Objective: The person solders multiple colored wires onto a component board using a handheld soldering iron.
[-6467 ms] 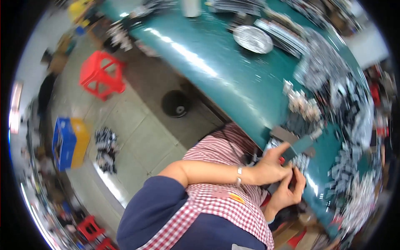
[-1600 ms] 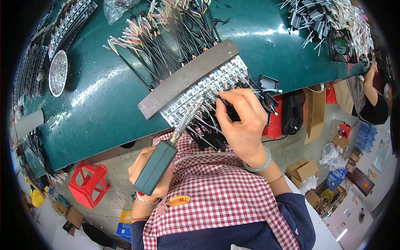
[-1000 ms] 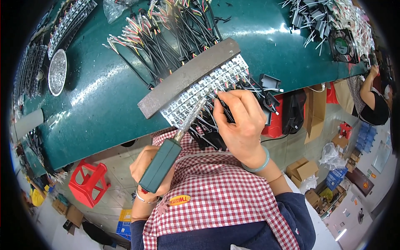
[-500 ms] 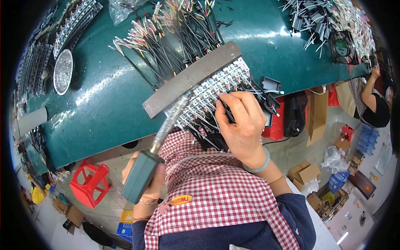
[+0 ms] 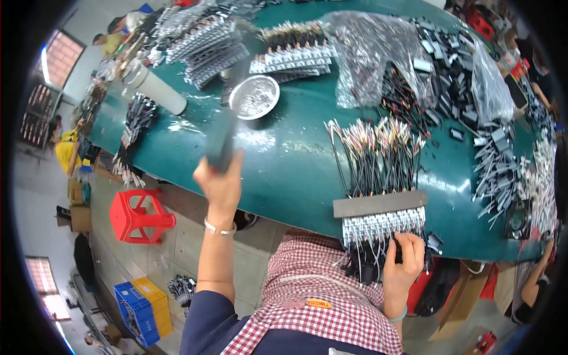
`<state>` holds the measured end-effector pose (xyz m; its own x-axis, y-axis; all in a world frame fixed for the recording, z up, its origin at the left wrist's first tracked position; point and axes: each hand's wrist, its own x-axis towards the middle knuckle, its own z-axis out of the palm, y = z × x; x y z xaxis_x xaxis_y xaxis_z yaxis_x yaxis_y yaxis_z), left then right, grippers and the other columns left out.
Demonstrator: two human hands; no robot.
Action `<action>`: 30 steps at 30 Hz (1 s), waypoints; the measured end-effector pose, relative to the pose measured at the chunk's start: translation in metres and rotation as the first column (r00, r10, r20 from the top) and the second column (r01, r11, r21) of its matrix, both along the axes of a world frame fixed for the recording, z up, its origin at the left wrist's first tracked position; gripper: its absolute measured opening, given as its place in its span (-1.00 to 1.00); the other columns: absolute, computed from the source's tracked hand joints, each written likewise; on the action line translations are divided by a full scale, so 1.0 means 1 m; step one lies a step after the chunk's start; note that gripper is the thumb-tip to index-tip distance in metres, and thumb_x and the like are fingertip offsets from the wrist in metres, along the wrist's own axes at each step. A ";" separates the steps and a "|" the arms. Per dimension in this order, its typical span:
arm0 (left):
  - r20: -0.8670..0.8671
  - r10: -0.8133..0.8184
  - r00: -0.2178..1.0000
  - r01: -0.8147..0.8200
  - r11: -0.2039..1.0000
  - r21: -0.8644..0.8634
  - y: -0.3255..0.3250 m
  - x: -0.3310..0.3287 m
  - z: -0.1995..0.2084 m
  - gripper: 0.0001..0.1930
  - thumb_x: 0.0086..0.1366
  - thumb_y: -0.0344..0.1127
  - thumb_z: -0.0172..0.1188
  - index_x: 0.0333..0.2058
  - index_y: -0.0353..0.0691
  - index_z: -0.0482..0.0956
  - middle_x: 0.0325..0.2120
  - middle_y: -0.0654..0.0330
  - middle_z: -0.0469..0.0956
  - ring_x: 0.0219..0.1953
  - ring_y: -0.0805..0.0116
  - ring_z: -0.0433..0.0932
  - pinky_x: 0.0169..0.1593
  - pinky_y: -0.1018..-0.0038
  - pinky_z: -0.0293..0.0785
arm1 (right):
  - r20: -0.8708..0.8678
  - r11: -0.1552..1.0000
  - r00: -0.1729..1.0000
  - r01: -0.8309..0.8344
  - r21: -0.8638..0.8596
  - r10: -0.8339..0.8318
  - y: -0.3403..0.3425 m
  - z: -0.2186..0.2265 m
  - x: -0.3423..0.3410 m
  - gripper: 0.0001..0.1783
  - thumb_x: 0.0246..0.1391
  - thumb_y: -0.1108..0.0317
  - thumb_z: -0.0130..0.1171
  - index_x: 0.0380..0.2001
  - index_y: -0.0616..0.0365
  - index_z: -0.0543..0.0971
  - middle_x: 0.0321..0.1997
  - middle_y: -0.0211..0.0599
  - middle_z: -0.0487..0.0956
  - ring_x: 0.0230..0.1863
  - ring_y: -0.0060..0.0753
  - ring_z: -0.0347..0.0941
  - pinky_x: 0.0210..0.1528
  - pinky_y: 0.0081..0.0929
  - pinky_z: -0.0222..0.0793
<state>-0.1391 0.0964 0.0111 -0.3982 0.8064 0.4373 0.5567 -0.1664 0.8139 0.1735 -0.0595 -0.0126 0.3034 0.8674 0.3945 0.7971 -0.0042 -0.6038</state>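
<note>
My left hand (image 5: 220,183) is wrapped round the thick green handle of a soldering iron (image 5: 221,142), raised over the table. The iron is smeared by motion, and its barrel points toward a round metal bowl (image 5: 254,97) holding silvery bits. At the right, my right hand (image 5: 405,266) is closed at the near edge of a row of small white circuit boards (image 5: 383,225). Its fingertips hide whatever is between them. A grey-brown bar (image 5: 380,204) lies across the far side of the boards. Black cables (image 5: 378,163) with stripped, coloured wire ends fan out beyond the bar.
Stacked board strips (image 5: 207,50) lie at the back left, near a pale cylinder (image 5: 157,90). Bubble wrap (image 5: 376,53) and many black plastic housings (image 5: 467,83) cover the back right. A red stool (image 5: 142,216) and a blue-and-yellow crate (image 5: 142,310) stand on the floor.
My left hand has lifted the soldering iron off the boards and swung it left, toward the bowl. My right hand stays at the boards. The whole view has shifted left.
</note>
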 end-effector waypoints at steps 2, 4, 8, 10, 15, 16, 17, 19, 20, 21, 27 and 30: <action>0.257 -0.008 0.966 0.032 0.996 -0.088 0.007 -0.010 -0.022 -0.81 0.11 -0.49 0.39 -0.30 -0.35 0.60 -0.44 0.31 0.58 -0.48 0.56 0.47 -0.40 0.57 0.38 | 0.045 1.000 0.999 -0.028 -0.007 0.028 0.006 0.000 -0.002 -0.77 -0.10 0.66 0.27 -0.28 0.29 0.61 -0.29 -0.13 0.50 -0.26 -0.08 0.45 -0.20 -0.23 0.38; 0.331 -0.061 0.942 0.045 0.997 0.055 -0.006 0.005 -0.035 -0.80 0.11 -0.52 0.37 -0.26 -0.33 0.62 -0.47 0.33 0.56 -0.55 0.61 0.46 -0.51 0.65 0.33 | 0.056 1.000 0.998 -0.025 -0.013 0.025 0.006 -0.004 0.000 -0.77 -0.09 0.66 0.25 -0.27 0.28 0.61 -0.28 -0.14 0.50 -0.23 -0.10 0.45 -0.17 -0.26 0.38; 0.428 -0.135 0.893 0.127 0.991 0.048 -0.033 0.028 -0.031 -0.72 0.10 -0.54 0.35 -0.17 -0.38 0.61 -0.38 0.23 0.62 -0.53 0.56 0.50 -0.50 0.63 0.39 | 0.039 0.999 0.999 -0.027 -0.030 0.029 0.005 -0.003 0.002 -0.76 -0.09 0.66 0.24 -0.27 0.29 0.61 -0.29 -0.15 0.49 -0.25 -0.12 0.45 -0.19 -0.26 0.37; 0.438 -0.174 0.882 0.179 0.983 0.032 -0.042 0.033 -0.035 -0.71 0.09 -0.56 0.34 -0.15 -0.39 0.60 -0.33 0.20 0.63 -0.53 0.54 0.51 -0.50 0.60 0.40 | 0.011 0.998 0.999 -0.033 -0.047 0.034 0.003 -0.003 0.005 -0.76 -0.11 0.67 0.25 -0.28 0.32 0.61 -0.30 -0.15 0.48 -0.27 -0.11 0.45 -0.23 -0.24 0.38; 0.585 -0.197 0.786 0.281 0.958 -0.056 -0.051 0.056 -0.029 -0.67 0.08 -0.58 0.32 -0.12 -0.39 0.59 -0.31 0.15 0.63 -0.54 0.51 0.51 -0.51 0.58 0.39 | 0.015 0.998 1.000 -0.012 -0.053 0.013 -0.007 -0.001 0.010 -0.77 -0.10 0.66 0.26 -0.29 0.30 0.61 -0.30 -0.14 0.49 -0.26 -0.10 0.45 -0.22 -0.26 0.39; 0.639 -0.157 0.753 0.264 0.962 -0.075 -0.055 0.058 -0.024 -0.68 0.09 -0.58 0.33 -0.13 -0.37 0.60 -0.30 0.18 0.63 -0.51 0.53 0.52 -0.48 0.59 0.43 | 0.016 0.998 0.999 -0.029 -0.051 0.030 -0.010 0.004 0.013 -0.78 -0.10 0.66 0.26 -0.30 0.29 0.61 -0.30 -0.13 0.50 -0.26 -0.09 0.45 -0.22 -0.27 0.39; 0.689 -0.117 0.715 0.252 0.963 -0.099 -0.058 0.059 -0.020 -0.69 0.09 -0.59 0.35 -0.15 -0.35 0.61 -0.30 0.22 0.63 -0.48 0.55 0.52 -0.44 0.60 0.47 | 0.014 0.998 0.999 -0.034 -0.056 0.035 -0.008 0.008 0.011 -0.80 -0.10 0.65 0.27 -0.32 0.28 0.61 -0.31 -0.13 0.51 -0.27 -0.09 0.46 -0.23 -0.28 0.40; 0.642 -0.065 0.764 0.214 0.964 -0.158 -0.066 0.053 -0.014 -0.67 0.08 -0.60 0.33 -0.13 -0.37 0.59 -0.35 0.19 0.61 -0.55 0.54 0.49 -0.49 0.61 0.43 | -0.030 0.993 0.995 -0.092 -0.074 0.090 -0.006 0.018 0.013 -0.84 -0.11 0.64 0.29 -0.38 0.28 0.61 -0.33 -0.17 0.52 -0.29 -0.11 0.47 -0.26 -0.30 0.41; 0.626 -0.095 0.774 0.228 0.964 -0.136 -0.067 0.052 -0.014 -0.68 0.08 -0.60 0.32 -0.13 -0.40 0.58 -0.37 0.18 0.60 -0.56 0.53 0.49 -0.50 0.61 0.42 | -0.044 0.989 0.993 -0.109 -0.099 0.105 -0.006 0.022 0.017 -0.86 -0.12 0.63 0.30 -0.41 0.28 0.61 -0.34 -0.19 0.52 -0.30 -0.12 0.48 -0.27 -0.30 0.41; 0.604 -0.118 0.788 0.229 0.967 -0.110 -0.066 0.051 -0.013 -0.68 0.09 -0.60 0.30 -0.13 -0.43 0.57 -0.38 0.16 0.59 -0.56 0.53 0.48 -0.50 0.61 0.42 | -0.068 0.983 0.989 -0.137 -0.119 0.130 -0.004 0.028 0.023 -0.88 -0.13 0.62 0.31 -0.44 0.28 0.61 -0.35 -0.20 0.53 -0.31 -0.13 0.48 -0.28 -0.30 0.41; 0.557 -0.216 0.802 0.330 0.937 -0.112 -0.059 0.057 -0.021 -0.65 0.09 -0.62 0.29 -0.09 -0.47 0.54 -0.29 0.06 0.61 -0.55 0.51 0.49 -0.52 0.60 0.41 | -0.037 0.978 0.986 -0.167 -0.127 0.163 0.042 0.043 0.070 -0.93 -0.03 0.50 0.27 -0.50 0.25 0.57 -0.37 -0.16 0.51 -0.30 -0.10 0.50 -0.26 -0.27 0.41; 0.570 -0.233 0.788 0.343 0.935 -0.092 -0.062 0.057 -0.021 -0.65 0.10 -0.62 0.28 -0.09 -0.47 0.53 -0.27 0.04 0.61 -0.55 0.50 0.49 -0.53 0.59 0.41 | 0.155 0.991 0.979 -0.132 -0.021 0.134 0.117 0.025 0.097 -0.89 0.01 0.45 0.24 -0.36 0.22 0.57 -0.32 -0.16 0.52 -0.24 -0.06 0.51 -0.20 -0.25 0.42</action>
<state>-0.0824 0.0344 -0.0099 -0.2609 0.9638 0.0556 -0.0346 -0.0668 0.9972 0.2707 0.0572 0.0124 0.1208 0.9002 0.4184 0.8751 0.1024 -0.4730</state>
